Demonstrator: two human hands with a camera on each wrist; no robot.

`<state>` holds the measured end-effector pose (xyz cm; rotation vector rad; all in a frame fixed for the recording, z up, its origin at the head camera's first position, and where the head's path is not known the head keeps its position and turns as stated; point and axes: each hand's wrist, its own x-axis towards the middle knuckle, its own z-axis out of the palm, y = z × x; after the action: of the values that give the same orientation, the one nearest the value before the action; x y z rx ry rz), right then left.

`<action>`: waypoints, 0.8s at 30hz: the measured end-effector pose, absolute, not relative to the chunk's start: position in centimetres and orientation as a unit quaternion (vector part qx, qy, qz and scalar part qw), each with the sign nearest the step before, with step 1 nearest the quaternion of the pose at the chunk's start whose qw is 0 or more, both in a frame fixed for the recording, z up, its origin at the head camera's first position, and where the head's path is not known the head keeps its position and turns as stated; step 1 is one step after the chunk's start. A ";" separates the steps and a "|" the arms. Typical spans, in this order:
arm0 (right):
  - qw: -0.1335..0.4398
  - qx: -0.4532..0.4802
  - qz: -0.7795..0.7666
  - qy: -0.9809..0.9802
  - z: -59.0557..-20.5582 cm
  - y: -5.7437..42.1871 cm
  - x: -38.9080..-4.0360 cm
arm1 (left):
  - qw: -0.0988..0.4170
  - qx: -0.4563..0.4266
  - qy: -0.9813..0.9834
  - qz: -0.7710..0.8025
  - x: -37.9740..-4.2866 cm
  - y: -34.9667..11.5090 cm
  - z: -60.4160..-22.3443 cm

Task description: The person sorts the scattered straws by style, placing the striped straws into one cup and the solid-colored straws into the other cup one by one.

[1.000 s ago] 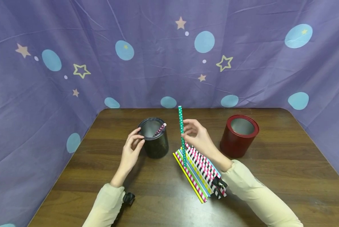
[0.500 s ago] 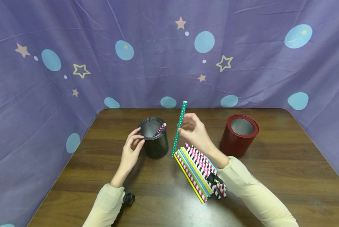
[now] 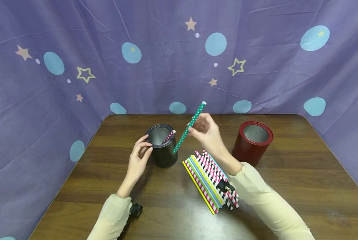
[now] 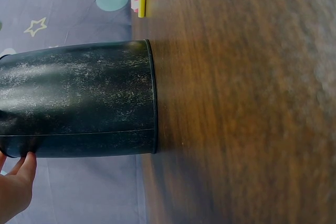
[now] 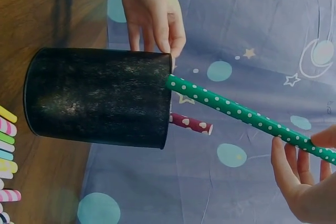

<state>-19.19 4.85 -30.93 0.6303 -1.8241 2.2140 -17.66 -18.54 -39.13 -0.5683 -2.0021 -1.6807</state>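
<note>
My right hand (image 3: 207,135) pinches a green paper straw with white dots (image 3: 194,120) between thumb and fingers. The straw slants, its lower end overlapping the right side of a black can (image 3: 165,156) in the head view. In the right wrist view, that end of the green straw (image 5: 236,111) overlaps the can's rim. A maroon straw with white hearts (image 5: 194,123) leans inside the can, its top above the rim. My left hand (image 3: 140,160) rests its fingertips and thumb against the can's left side at the rim, fingers relaxed. The can (image 4: 79,100) stands upright on the table.
A fan of striped and coloured paper straws (image 3: 203,186) lies on the wooden table (image 3: 167,206), with a black clip-like piece (image 3: 226,185) over its near end. An open red can (image 3: 251,150) stands to the right. A purple patterned curtain (image 3: 167,76) hangs behind.
My right hand has lifted the green straw up and away from the fan of straws, tilting it so its lower end swings left to the black can. My left hand has stayed still.
</note>
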 end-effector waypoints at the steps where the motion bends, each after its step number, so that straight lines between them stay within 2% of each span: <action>1: 0.105 0.216 0.754 -0.612 -30.8 4.8 -19.2 | 0.232 -0.206 -0.729 -0.611 -17.7 -18.5 -39.1; 11: 0.133 0.244 0.765 -0.581 -30.7 4.3 -19.3 | 0.236 -0.207 -0.725 -0.613 -17.6 -18.5 -39.3; 24: 0.132 0.234 0.768 -0.581 -31.4 3.2 -19.6 | 0.236 -0.214 -0.721 -0.615 -17.6 -18.4 -39.1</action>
<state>-19.65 3.18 -31.39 0.6803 -1.6870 2.2281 -17.59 -18.39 -39.09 -0.5864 -1.9786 -1.6875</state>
